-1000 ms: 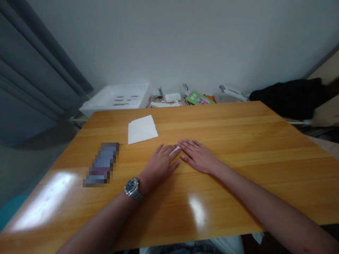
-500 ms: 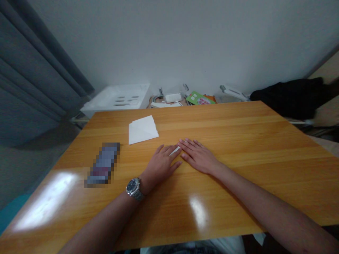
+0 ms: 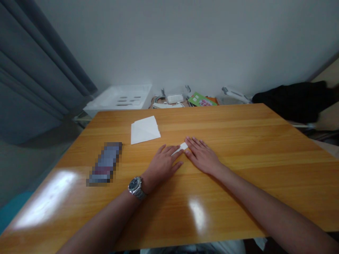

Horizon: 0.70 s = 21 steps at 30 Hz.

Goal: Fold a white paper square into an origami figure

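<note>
A small piece of white paper (image 3: 183, 146) lies on the wooden table (image 3: 238, 141), partly covered by my hands. My left hand (image 3: 164, 161) rests flat on it with the fingers stretched out, and a strip of the paper shows between them. On the right end of the paper lie the fingertips of my right hand (image 3: 201, 155), palm down and fingers extended. How the paper is folded underneath is hidden. Beyond my left hand is a larger white paper stack (image 3: 145, 130), its edges uneven. A watch (image 3: 136, 186) is on my left wrist.
A blurred-out phone-like object (image 3: 106, 164) lies on the table's left side. Past the far edge stand a white plastic tray (image 3: 119, 98), a green booklet (image 3: 200, 100) and assorted small items. Dark cloth (image 3: 291, 100) is heaped at the back right.
My right hand has slid slightly right, away from my left fingers, and more of the small white paper shows between the hands. The left hand stays on the paper.
</note>
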Each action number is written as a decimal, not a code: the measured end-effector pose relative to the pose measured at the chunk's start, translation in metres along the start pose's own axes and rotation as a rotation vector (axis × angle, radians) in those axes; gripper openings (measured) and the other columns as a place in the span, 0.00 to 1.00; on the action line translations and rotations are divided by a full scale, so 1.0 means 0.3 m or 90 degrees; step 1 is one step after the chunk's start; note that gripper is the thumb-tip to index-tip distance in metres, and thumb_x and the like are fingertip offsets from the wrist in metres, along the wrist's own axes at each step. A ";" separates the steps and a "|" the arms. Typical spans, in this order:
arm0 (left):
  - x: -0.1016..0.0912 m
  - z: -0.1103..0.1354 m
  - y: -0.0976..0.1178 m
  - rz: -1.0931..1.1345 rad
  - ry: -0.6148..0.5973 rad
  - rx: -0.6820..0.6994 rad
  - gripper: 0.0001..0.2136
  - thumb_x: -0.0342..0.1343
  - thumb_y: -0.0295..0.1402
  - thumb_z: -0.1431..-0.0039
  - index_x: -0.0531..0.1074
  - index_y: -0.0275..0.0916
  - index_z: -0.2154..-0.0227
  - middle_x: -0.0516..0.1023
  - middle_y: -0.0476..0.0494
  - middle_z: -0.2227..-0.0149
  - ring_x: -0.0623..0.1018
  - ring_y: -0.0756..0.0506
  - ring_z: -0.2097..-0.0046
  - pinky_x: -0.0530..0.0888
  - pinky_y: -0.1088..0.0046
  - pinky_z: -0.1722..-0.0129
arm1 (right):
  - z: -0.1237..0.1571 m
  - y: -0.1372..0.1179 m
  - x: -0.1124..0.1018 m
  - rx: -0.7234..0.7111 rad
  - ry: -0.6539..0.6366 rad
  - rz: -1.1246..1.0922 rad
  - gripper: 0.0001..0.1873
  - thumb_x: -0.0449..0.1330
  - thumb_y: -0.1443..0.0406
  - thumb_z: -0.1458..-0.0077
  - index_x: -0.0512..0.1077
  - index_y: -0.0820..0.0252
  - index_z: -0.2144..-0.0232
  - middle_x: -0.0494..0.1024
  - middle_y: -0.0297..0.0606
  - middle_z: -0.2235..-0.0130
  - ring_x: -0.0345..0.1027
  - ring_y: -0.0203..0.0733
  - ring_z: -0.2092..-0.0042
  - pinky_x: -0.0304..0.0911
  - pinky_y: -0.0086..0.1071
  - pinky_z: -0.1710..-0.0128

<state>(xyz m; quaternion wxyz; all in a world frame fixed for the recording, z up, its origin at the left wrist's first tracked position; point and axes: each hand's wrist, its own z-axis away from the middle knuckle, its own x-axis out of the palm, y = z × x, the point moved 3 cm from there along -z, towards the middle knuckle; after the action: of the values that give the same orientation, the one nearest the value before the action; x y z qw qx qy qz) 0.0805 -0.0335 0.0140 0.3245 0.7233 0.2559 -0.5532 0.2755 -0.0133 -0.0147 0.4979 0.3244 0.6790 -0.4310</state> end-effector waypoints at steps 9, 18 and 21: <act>0.007 -0.011 -0.011 0.028 0.037 0.025 0.19 0.52 0.41 0.31 0.68 0.42 0.41 0.70 0.37 0.38 0.69 0.39 0.38 0.60 0.52 0.34 | -0.003 0.017 0.006 -0.027 0.010 -0.044 0.33 0.39 0.49 0.29 0.52 0.55 0.29 0.55 0.41 0.29 0.46 0.49 0.28 0.45 0.53 0.30; -0.008 -0.025 -0.021 0.062 0.058 0.041 0.12 0.53 0.37 0.31 0.72 0.41 0.49 0.74 0.39 0.45 0.73 0.40 0.44 0.67 0.56 0.39 | 0.009 0.071 -0.040 -0.133 0.115 -0.196 0.20 0.54 0.58 0.32 0.72 0.56 0.43 0.73 0.46 0.41 0.63 0.50 0.38 0.60 0.50 0.37; -0.007 -0.023 -0.022 0.080 0.063 0.041 0.11 0.54 0.36 0.32 0.72 0.40 0.50 0.76 0.40 0.48 0.73 0.40 0.46 0.69 0.58 0.42 | 0.010 0.069 -0.047 -0.166 0.121 -0.201 0.16 0.56 0.61 0.33 0.76 0.55 0.47 0.75 0.46 0.45 0.67 0.50 0.42 0.64 0.50 0.41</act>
<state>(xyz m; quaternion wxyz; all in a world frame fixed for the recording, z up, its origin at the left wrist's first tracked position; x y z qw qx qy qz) 0.0796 -0.0238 0.0159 0.3217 0.7746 0.2079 -0.5032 0.2990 -0.0076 -0.0070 0.3957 0.1860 0.8151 -0.3800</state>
